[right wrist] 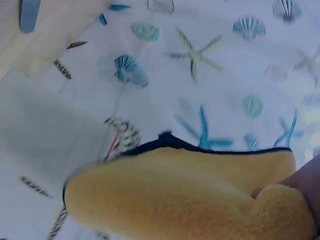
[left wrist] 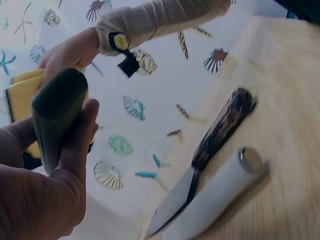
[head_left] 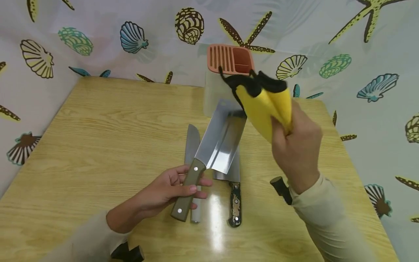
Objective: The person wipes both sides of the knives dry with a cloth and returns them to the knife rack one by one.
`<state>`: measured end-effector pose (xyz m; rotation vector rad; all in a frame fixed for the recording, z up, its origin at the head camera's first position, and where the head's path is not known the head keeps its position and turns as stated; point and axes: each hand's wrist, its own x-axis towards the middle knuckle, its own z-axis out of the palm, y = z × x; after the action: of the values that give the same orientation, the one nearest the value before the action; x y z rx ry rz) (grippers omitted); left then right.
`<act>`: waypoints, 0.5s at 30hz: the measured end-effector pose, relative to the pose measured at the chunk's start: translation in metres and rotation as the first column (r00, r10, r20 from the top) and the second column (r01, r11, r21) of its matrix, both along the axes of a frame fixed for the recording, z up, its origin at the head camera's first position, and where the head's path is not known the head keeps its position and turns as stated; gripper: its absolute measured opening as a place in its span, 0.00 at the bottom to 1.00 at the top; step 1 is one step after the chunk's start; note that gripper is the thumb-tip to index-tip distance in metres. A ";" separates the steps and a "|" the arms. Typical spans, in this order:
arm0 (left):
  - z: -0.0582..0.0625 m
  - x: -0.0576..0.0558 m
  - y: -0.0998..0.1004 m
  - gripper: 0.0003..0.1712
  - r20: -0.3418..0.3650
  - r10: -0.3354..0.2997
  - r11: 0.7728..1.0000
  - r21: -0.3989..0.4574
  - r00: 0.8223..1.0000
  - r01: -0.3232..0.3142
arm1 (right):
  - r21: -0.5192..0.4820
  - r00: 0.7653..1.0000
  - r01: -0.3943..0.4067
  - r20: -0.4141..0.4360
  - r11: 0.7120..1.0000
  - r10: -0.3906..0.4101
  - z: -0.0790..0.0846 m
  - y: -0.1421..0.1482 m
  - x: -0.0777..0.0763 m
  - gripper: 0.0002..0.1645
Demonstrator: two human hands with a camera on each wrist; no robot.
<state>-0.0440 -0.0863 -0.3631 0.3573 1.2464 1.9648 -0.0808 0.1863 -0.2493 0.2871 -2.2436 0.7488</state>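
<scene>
My left hand point(head_left: 167, 187) grips a cleaver point(head_left: 217, 136) by its olive handle point(left wrist: 57, 107), the broad shiny blade tilted up and away over the table. In my right hand point(head_left: 296, 145) is a bunched yellow cloth point(head_left: 265, 109) with black edging, raised to the right of the blade's far end. The cloth point(right wrist: 175, 190) fills the lower part of the right wrist view. Below the cleaver, two knives lie on the table: one with a white handle point(left wrist: 220, 195), the other with a worn black handle point(head_left: 235, 203). The cleaver partly hides both of their blades.
A pale knife block with a salmon slotted top point(head_left: 230, 58) stands at the table's back edge, behind the cleaver. The wooden table point(head_left: 108, 145) is backed and flanked by a white sheet point(head_left: 104, 22) printed with shells and starfish.
</scene>
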 end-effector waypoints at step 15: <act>0.011 -0.008 0.022 0.32 -0.187 0.158 0.958 -0.207 0.970 -0.196 | 0.506 0.941 -0.340 0.185 0.793 0.285 -0.046 -0.049 0.050 0.34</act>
<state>-0.0524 -0.0640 -0.3517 0.3115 1.6437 1.9464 -0.0306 0.1375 -0.2957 0.9318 -2.4994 0.2779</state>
